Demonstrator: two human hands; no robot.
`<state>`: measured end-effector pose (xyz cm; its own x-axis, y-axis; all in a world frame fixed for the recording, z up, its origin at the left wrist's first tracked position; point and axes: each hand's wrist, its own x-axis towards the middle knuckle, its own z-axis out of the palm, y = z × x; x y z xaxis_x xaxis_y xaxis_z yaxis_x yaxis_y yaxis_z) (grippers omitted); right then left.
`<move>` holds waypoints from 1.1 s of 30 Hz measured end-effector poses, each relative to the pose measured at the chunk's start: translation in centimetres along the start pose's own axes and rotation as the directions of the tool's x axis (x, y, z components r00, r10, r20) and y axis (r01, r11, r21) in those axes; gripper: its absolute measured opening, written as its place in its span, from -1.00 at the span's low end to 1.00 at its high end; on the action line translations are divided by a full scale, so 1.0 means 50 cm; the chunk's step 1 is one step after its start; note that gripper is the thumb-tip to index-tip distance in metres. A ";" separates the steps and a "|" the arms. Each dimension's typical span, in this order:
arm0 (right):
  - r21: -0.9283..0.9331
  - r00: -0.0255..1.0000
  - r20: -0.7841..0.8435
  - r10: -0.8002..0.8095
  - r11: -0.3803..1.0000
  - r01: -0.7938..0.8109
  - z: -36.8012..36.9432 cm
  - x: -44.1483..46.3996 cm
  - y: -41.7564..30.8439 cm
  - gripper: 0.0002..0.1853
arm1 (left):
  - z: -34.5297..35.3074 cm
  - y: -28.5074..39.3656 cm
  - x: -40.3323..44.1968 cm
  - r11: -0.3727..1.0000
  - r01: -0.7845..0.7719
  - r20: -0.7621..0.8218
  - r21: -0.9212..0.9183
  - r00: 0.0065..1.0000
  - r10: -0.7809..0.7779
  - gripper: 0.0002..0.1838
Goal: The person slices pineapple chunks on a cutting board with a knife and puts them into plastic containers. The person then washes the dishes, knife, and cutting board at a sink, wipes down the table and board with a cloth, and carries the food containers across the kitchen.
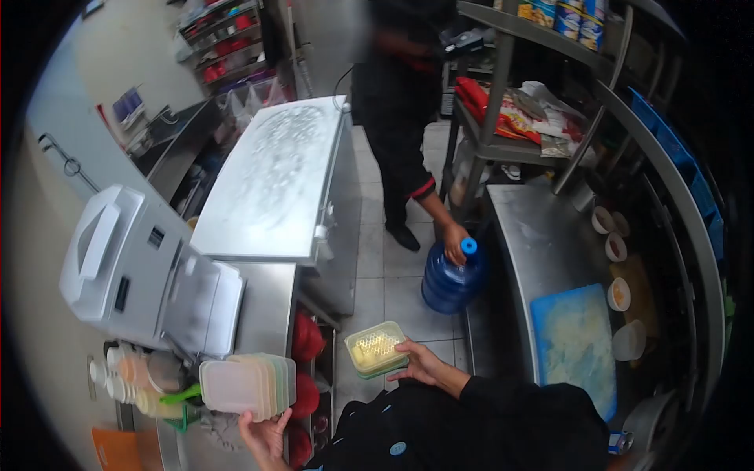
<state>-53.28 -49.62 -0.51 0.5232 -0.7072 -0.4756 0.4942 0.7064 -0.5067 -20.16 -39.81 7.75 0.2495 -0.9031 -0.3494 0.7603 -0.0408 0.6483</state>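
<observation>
My right hand point(424, 363) grips the side of a small stack of plastic containers point(377, 350); the top one is cream with pale yellow pieces inside, with a greenish one below. At the lower left, my left hand point(265, 433) touches the near edge of a stack of lidded plastic containers point(239, 386) in pink, green and clear tones. Its fingers are spread against the stack, which is beside the steel counter point(267, 302).
A co-worker's hand point(453, 242) holds a blue water jug point(453, 276) above the tiled floor ahead. A white freezer point(267, 180) and a white machine point(133, 271) stand left. At right are a blue cutting board point(573, 345), small bowls point(619, 294) and steel shelving point(534, 35).
</observation>
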 end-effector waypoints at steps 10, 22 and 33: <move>0.250 0.959 -0.217 -0.180 0.940 0.233 -0.109 0.023 -0.110 -0.46 | 0.242 -0.080 0.420 0.970 0.033 0.022 0.241 0.999 -0.040 -0.28; 0.262 0.859 -0.403 -0.317 0.859 0.440 -0.073 0.194 -0.350 -0.49 | 0.322 -0.155 0.883 0.923 -0.005 -0.060 0.385 0.998 0.030 -0.23; 0.248 0.862 -0.436 -0.257 0.887 0.390 -0.107 0.368 -0.539 -0.40 | 0.487 -0.166 1.176 0.906 -0.051 -0.048 0.419 0.996 0.078 -0.18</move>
<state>-60.72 -81.81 0.54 0.0214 -0.8043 -0.5938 0.8147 0.3583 -0.4560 -26.41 -103.01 -1.71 0.3370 -0.8820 -0.3296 0.4250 -0.1698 0.8891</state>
